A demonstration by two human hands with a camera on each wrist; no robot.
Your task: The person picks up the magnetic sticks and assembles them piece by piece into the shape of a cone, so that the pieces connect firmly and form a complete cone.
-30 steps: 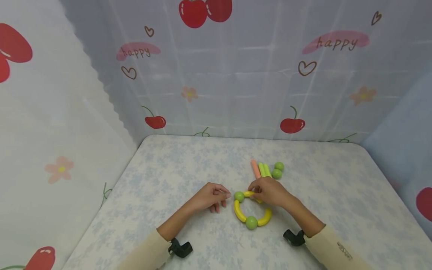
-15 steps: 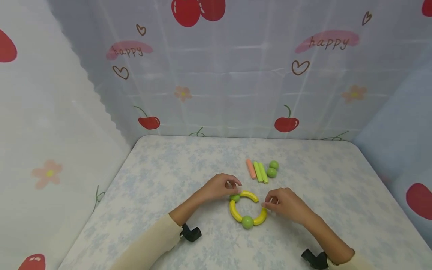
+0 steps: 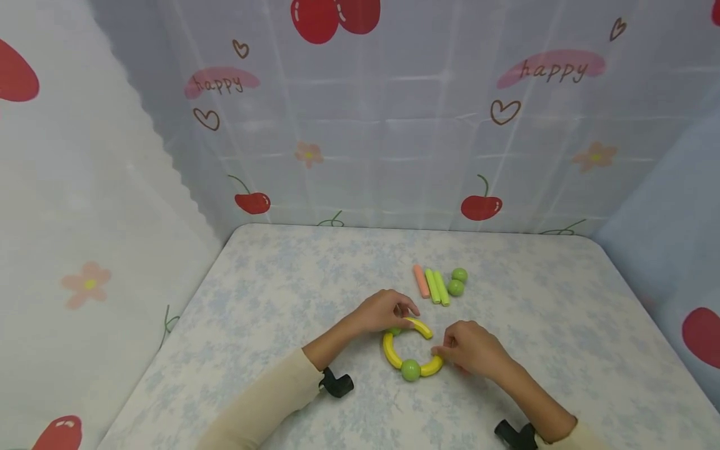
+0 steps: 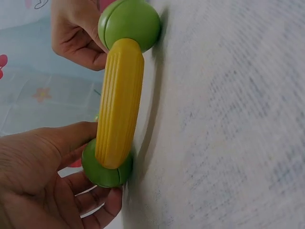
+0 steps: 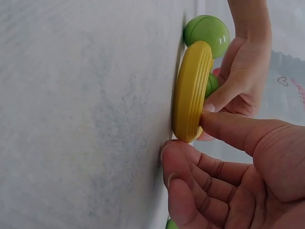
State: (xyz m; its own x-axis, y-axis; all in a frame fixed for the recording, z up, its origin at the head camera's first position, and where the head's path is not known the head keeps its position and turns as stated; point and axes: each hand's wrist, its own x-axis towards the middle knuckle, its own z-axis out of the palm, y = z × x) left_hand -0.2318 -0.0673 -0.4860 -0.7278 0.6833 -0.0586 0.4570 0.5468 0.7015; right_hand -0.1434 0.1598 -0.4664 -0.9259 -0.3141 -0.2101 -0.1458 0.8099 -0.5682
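Observation:
Yellow curved rods and green balls form a partial ring with a gap at its right. My left hand (image 3: 385, 310) pinches the upper curved rod (image 3: 424, 328) at its left end, partly covering the upper-left ball (image 4: 107, 174). My right hand (image 3: 472, 350) pinches the free end of the lower-right curved rod (image 5: 190, 90) between thumb and index finger; its other fingers curl below. The left curved rod (image 4: 121, 105) joins the upper-left ball to the front ball (image 3: 411, 370), which also meets the lower-right rod. All these pieces lie on the table.
Behind the ring lie an orange straight rod (image 3: 421, 281), two lime straight rods (image 3: 437, 287) and two more green balls (image 3: 458, 282). A patterned cloth covers the table (image 3: 304, 269). Printed curtains (image 3: 382, 150) rise at the back and sides.
My right hand has let go of the upper curved rod and moved down to the lower-right one. My left hand has come rightward from beside the ring to the upper rod.

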